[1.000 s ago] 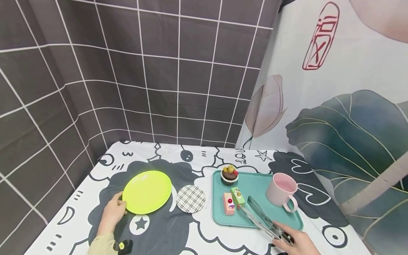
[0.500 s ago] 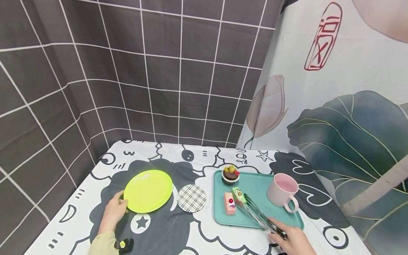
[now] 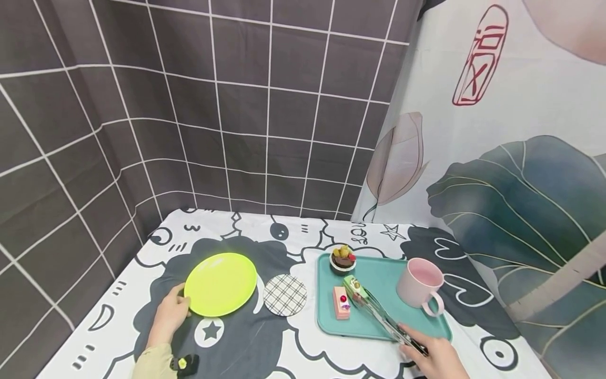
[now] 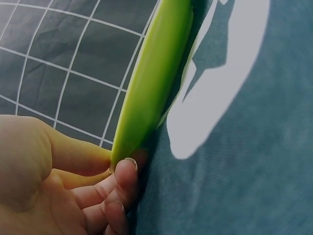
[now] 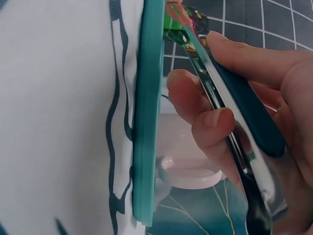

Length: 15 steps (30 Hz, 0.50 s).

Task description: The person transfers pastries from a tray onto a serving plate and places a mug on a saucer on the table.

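Observation:
My left hand (image 3: pixel 171 310) pinches the near left rim of a yellow-green plate (image 3: pixel 220 284) between thumb and fingers; the plate lies on the patterned cloth. In my right hand (image 3: pixel 433 351) is a pair of metal tongs (image 3: pixel 385 318) with dark grips, squeezed nearly together. Their tips are at the near end of a small green cake (image 3: pixel 351 284) on the teal tray (image 3: pixel 379 267), one arm on each side of it. Beside it on the tray is a pink cake (image 3: pixel 341 302) with a red berry on top. In the right wrist view, the tongs (image 5: pixel 220 83) overlap the green cake (image 5: pixel 172 24).
A chocolate cupcake (image 3: pixel 343 260) topped with fruit stands at the tray's back left corner. On the tray's right is a pink mug (image 3: pixel 419 284), handle towards me. A round checked coaster (image 3: pixel 285 295) lies between plate and tray. Grey tiled cloth (image 3: pixel 236 105) hangs behind.
The tongs were spread apart near the green cake; their arms have come together around its near end. The green cake has shifted slightly away. My left hand stays on the plate.

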Motion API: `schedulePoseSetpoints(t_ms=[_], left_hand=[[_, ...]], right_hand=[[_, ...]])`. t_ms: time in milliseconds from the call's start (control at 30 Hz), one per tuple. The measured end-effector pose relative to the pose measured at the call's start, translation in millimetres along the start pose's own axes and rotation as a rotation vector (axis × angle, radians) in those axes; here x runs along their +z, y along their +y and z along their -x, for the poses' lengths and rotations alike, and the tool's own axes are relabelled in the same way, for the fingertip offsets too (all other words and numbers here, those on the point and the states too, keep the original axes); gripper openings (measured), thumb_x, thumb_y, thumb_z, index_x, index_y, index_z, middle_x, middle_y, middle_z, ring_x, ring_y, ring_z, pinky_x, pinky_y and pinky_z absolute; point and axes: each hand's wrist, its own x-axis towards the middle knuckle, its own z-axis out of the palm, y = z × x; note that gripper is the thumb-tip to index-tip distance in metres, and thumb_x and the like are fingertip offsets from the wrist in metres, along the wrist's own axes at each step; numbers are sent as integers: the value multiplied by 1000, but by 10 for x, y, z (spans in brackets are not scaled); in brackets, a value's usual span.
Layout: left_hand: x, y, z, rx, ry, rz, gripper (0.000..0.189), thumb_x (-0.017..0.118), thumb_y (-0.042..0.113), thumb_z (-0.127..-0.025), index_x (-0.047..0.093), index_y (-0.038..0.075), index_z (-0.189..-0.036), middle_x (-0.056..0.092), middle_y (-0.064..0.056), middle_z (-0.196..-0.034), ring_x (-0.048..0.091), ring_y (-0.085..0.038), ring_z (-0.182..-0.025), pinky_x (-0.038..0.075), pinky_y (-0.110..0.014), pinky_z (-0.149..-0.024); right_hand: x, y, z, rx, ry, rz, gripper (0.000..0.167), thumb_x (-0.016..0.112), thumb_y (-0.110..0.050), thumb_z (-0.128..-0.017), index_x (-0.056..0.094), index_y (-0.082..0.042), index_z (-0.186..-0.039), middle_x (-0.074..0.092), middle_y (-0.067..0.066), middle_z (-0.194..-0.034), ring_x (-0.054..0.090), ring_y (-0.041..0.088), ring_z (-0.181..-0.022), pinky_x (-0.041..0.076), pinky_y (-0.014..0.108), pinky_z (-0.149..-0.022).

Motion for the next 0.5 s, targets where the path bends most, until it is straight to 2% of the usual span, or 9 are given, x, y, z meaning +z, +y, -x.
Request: schedulePoseSetpoints(t_ms=[133,200,267,367,433,500], left_hand=[[4,-10,-2,0,3,-1,55,39,10,-92,30,-12,-142,61,-20,-89,58,-16,-67,38,-27,-64],[6,-13,-1,2,4,0,55,39,10,-92,30,-12,-142,62,-20,-89,58,-16,-67,38,-27,-64],[7,-14,2,6,6,2,55,39,10,-92,30,-12,-142,62,-20,-89,57,-16,-67,38,-27,-64],[10,-17,6,10,9,3,55,39,9,-93,30,-12,-142,62,-19,-87,57,-16,-67,38,-27,-64],[10,-18,7,13,11,-1,55,39,9,-93,30,-12,-142,62,-18,-86,57,-15,-66,38,-27,-65],[9,-23,7,19,9,-5,55,39,9,-93,30,-13,-142,62,-18,-85,57,-16,-65,39,-28,-65]], right_hand=[[-30,-21,20,40,-14,-45,46,70,-30,-87,65,-8,-126,61,-8,-56,47,-2,-47,41,23,-58],[-42,-33,23,51,-7,-55,46,69,-31,-88,64,-9,-127,59,-8,-55,48,-2,-46,40,22,-57],[-46,-54,23,41,39,-36,44,71,-31,-86,66,-11,-125,67,-5,-64,52,-1,-51,44,24,-59],[-49,-104,11,41,91,-25,42,73,-32,-84,69,-15,-122,68,-6,-68,51,-1,-53,44,24,-60],[-47,-146,3,25,118,-46,40,74,-30,-84,69,-15,-121,66,-7,-64,49,-2,-52,43,23,-59],[-42,-188,-9,18,115,-90,40,73,-28,-84,69,-14,-122,55,-11,-54,42,-2,-46,39,21,-55]])
